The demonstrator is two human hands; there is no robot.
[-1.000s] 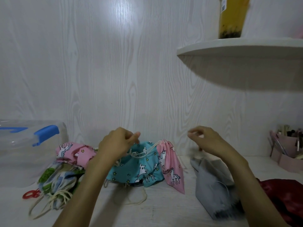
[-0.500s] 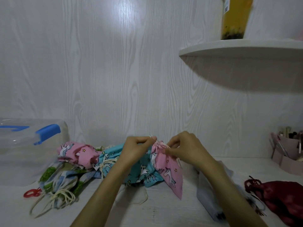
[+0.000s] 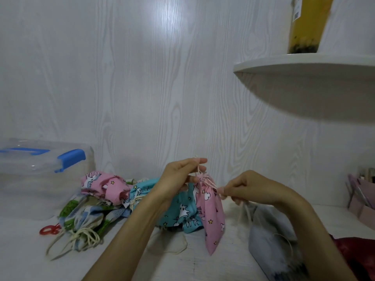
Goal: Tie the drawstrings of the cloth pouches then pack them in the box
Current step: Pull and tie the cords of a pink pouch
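Note:
A pink unicorn-print pouch (image 3: 212, 216) hangs in the air above the white table, its neck gathered. My left hand (image 3: 180, 177) pinches the cream drawstring at the top of that neck. My right hand (image 3: 249, 188) pinches another strand of the drawstring and holds it out to the right. Behind them lies a heap of pouches: a teal one (image 3: 180, 211), another pink one (image 3: 103, 186) and a green and blue one (image 3: 85, 220) with loose cords. The clear plastic box (image 3: 40, 179) with blue latches stands at the far left.
A grey pouch (image 3: 272, 240) lies at the right front, a dark red pouch (image 3: 357, 254) beside it. Red scissors handles (image 3: 49, 229) poke out near the box. A wall shelf (image 3: 304, 78) with a yellow bottle (image 3: 306, 25) overhangs the right. A pink organiser (image 3: 363, 197) sits far right.
Both hands came together at the pink pouch's neck, then the right hand drew a strand of the drawstring out to the right. The pouch now hangs higher.

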